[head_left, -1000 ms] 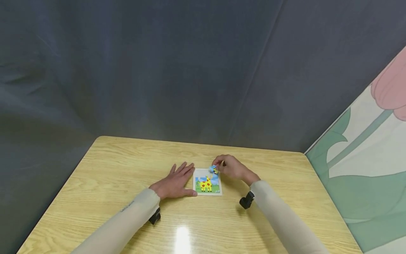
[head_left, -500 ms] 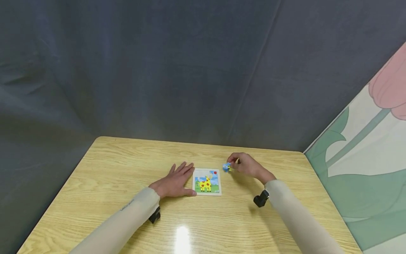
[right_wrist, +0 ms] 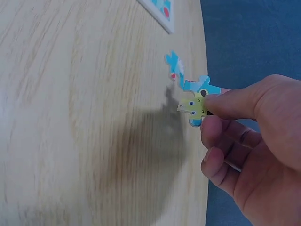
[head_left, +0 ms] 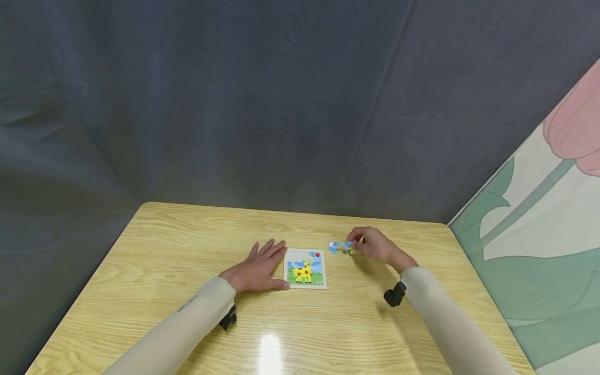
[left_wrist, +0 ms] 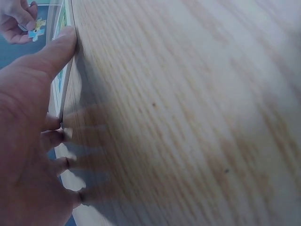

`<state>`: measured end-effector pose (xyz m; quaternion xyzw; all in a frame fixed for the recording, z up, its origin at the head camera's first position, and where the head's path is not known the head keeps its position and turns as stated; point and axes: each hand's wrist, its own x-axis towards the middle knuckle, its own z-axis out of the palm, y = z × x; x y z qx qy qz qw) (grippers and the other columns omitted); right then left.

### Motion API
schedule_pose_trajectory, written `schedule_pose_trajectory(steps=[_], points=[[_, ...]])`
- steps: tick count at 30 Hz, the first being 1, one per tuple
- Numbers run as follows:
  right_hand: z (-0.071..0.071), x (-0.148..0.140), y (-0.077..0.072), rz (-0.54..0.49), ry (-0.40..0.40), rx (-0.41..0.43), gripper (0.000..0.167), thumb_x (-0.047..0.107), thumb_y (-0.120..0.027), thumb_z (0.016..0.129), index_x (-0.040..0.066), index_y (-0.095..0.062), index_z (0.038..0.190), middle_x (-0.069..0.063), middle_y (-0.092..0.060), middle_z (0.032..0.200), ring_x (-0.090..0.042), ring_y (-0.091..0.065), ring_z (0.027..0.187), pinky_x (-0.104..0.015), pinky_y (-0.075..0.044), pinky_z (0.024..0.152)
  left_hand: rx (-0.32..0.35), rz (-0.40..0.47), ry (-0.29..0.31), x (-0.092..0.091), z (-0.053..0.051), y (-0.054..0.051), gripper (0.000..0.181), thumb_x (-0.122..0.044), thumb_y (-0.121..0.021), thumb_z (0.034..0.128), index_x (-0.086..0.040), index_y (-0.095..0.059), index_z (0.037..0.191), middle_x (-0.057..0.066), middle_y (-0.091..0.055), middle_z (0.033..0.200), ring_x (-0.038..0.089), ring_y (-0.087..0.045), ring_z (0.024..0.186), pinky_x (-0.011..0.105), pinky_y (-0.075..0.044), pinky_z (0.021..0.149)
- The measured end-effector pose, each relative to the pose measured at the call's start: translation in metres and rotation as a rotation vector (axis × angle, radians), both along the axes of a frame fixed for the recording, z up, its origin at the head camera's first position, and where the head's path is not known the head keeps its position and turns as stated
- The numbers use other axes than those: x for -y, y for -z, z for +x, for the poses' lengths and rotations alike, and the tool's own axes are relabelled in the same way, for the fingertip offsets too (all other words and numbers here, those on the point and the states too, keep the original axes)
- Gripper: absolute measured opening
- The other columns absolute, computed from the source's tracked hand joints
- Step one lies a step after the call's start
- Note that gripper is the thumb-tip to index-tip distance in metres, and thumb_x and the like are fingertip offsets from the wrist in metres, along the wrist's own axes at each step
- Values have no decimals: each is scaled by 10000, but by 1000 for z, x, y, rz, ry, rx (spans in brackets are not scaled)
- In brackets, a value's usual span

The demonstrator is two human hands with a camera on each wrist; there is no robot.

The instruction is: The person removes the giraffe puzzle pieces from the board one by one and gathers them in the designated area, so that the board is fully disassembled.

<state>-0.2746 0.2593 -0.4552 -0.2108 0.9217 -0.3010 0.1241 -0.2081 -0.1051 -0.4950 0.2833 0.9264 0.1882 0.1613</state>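
Between the thumb and index finger of my right hand (head_left: 377, 246) is a jigsaw piece (right_wrist: 193, 104) with a yellow giraffe face and blue edges. It is tilted just above the table. Close by, a second blue jigsaw piece (head_left: 333, 247) with a bit of red lies on the wood. My left hand (head_left: 257, 272) rests flat with fingers spread along the left side of a square puzzle board (head_left: 324, 271). Its thumb touches the lower left of the frame. The board holds a giraffe picture, and a pale gap shows at its upper left.
The wooden table (head_left: 187, 234) runs back to a dark curtain (head_left: 262, 114). A cloth with a printed tulip (head_left: 539, 234) hangs on the right. Black wrist cameras (head_left: 395, 294) sit below each cuff.
My right hand has moved right, from over the board's upper right corner to the table beside it. That corner's red dot now shows, and the blue piece shows on the table. The left hand stays.
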Motion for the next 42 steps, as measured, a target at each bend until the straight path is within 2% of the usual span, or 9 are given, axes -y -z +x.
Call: schedule_pose_trajectory(steps=[7,13,25,34,42], points=[[-2,-2,10,-2,41,52,142,-40,-584,1042,1,-716,1077,-152,-681,996,-155,-522,752,-258,-445,624,13,17,-11,0,1,-2,963,-601,-651,1010,-86,-237,1711,84,-131,1818,371,-42,1698,679,-45,1336],[-5,-2,17,24,60,9,136,-39,-598,1037,13,-722,1058,-143,-696,994,-162,-571,779,-275,-489,647,13,20,-11,-1,1,-4,959,-588,-658,1011,-81,-240,1709,90,-133,1817,380,-46,1697,679,-47,1335],[-11,2,30,66,90,-48,105,2,-635,1041,65,-719,1054,-123,-730,1020,-166,-647,826,-282,-531,681,4,4,-7,0,1,-1,979,-615,-646,1007,-93,-218,1716,78,-110,1821,363,-26,1700,676,-42,1337],[-10,7,32,76,106,-117,118,-38,-645,1018,48,-724,1036,-146,-688,1055,-200,-637,878,-301,-526,719,3,11,-1,0,0,0,966,-614,-630,1017,-85,-222,1714,88,-114,1820,373,-27,1698,679,-41,1336],[-7,10,31,103,99,-141,100,-35,-653,1018,38,-718,1039,-138,-645,1045,-182,-614,855,-327,-531,739,5,16,-5,1,0,0,972,-620,-632,1013,-86,-222,1714,87,-111,1820,373,-26,1698,679,-36,1336]])
